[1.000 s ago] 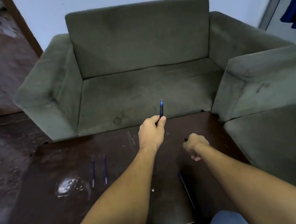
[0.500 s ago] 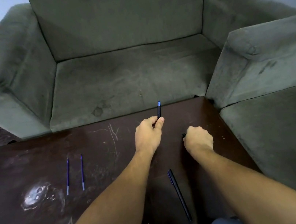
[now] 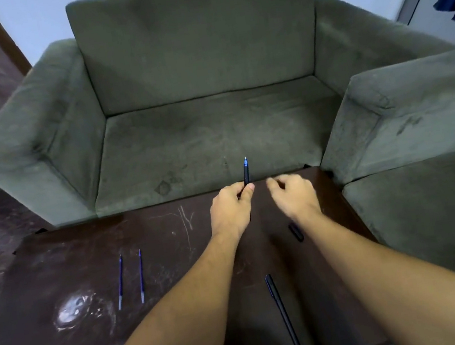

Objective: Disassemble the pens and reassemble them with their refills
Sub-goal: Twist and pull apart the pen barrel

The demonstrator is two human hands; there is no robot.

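My left hand (image 3: pixel 233 210) grips a black pen (image 3: pixel 246 173) upright over the far edge of the dark table (image 3: pixel 69 343), its blue tip pointing up. Just to the right of the pen, my right hand (image 3: pixel 295 199) hovers with loosely curled fingers and nothing in them. A short black pen cap (image 3: pixel 296 232) lies on the table beside my right wrist. A second black pen (image 3: pixel 282 311) lies between my forearms near the front edge. Two blue refills (image 3: pixel 120 281) (image 3: pixel 140 275) lie side by side on the left.
A grey-green sofa (image 3: pixel 208 133) stands right behind the table, and a second sofa section (image 3: pixel 431 201) borders the table's right side. A whitish smear (image 3: pixel 72 310) marks the table's left part. A dark floor lies to the left.
My right hand has let go of the black cap, which now lies on the table, and has risen toward the pen. The left hand still holds the pen upright.
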